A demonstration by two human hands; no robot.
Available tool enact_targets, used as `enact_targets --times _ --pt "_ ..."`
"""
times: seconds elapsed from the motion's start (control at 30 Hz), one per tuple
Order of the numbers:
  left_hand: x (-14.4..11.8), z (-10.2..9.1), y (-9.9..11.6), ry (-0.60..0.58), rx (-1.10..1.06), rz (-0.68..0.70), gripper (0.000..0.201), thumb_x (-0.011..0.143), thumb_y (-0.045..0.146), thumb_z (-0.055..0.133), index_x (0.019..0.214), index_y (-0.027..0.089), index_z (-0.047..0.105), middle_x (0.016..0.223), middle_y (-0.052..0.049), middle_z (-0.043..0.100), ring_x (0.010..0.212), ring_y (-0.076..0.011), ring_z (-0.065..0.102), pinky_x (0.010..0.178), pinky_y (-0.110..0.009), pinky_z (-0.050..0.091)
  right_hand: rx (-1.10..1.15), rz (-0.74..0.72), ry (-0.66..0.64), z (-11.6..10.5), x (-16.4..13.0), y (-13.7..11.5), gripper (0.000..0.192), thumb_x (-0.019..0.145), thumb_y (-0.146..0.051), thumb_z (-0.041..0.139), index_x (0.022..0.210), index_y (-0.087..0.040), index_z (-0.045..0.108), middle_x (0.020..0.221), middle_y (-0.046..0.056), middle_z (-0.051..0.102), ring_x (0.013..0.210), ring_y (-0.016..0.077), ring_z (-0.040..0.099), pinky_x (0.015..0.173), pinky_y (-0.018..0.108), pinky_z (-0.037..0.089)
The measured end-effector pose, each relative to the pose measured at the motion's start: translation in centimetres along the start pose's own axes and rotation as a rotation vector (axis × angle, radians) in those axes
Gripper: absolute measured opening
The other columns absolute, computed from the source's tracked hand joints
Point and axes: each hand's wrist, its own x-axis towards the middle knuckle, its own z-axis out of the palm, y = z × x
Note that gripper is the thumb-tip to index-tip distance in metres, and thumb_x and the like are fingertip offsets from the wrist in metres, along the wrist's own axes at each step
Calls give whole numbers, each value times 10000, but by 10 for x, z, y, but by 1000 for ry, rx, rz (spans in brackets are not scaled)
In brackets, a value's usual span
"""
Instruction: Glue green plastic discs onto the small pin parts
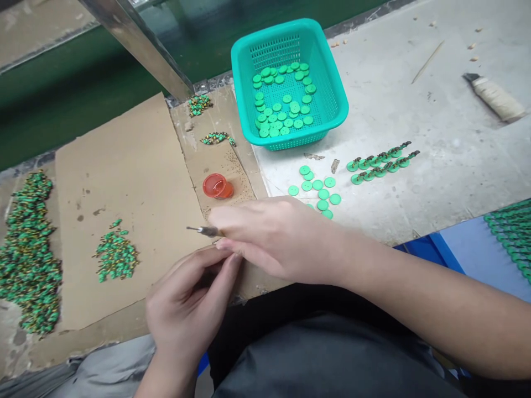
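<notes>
My right hand (pixel 274 237) pinches a thin tool (pixel 203 230) with a dark, pointed tip that sticks out to the left over the brown cardboard (pixel 124 182), and my left hand (pixel 186 304) is curled just under it with its fingertips pressed together, though I cannot tell what they hold. The cardboard lies on a gray, dirty table (pixel 435 121) beside a dark green strip. I see 1 teal basket (pixel 332 105) full of green discs (pixel 282 105), 1 little red cup (pixel 218 186), about 9 loose discs (pixel 317 190) near my right hand, 2 rows of joined green pieces (pixel 381 161), and 2 piles of green bits (pixel 116 254) on my left.
</notes>
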Motion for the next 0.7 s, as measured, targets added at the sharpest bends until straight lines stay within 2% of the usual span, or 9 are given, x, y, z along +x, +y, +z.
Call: enact_targets --times 0.17,0.23,0.37,0.5,0.7 --pt "0 1 -1 0 -35 -32 24 1022 321 832 1022 306 850 963 23 827 791 -146 756 782 -255 632 -45 -10 8 4 0 2 224 1188 -216 506 1362 -189 644 1275 79 800 1151 208 760 930 310 589" --pt "0 2 1 -3 -70 -62 27 1023 321 835 1038 312 856 995 26 833 826 -139 771 817 -240 642 -60 -20 75 4 -3 4 198 1196 -249 494 1267 -190 669 1269 79 790 1106 203 759 904 307 588" --pt "-1 4 5 4 -112 -91 55 1012 321 849 1062 307 866 1022 13 840 860 -156 797 850 -250 677 -108 40 229 3 -10 1 260 1219 -280 440 1118 -213 670 1112 28 741 960 161 716 873 278 559" --pt "-1 5 5 16 -114 -84 49 1012 316 849 1057 305 864 1024 17 841 860 -156 798 842 -249 682 -105 48 156 1 -15 -1 250 1218 -251 436 1139 -223 671 1011 7 689 893 155 675 830 265 529" --pt "0 6 2 8 -122 -51 27 1020 300 837 1038 300 857 986 27 834 820 -139 783 782 -222 658 -59 -17 99 7 -16 3 224 1215 -270 458 1283 -227 666 1022 11 701 862 167 665 787 273 511"
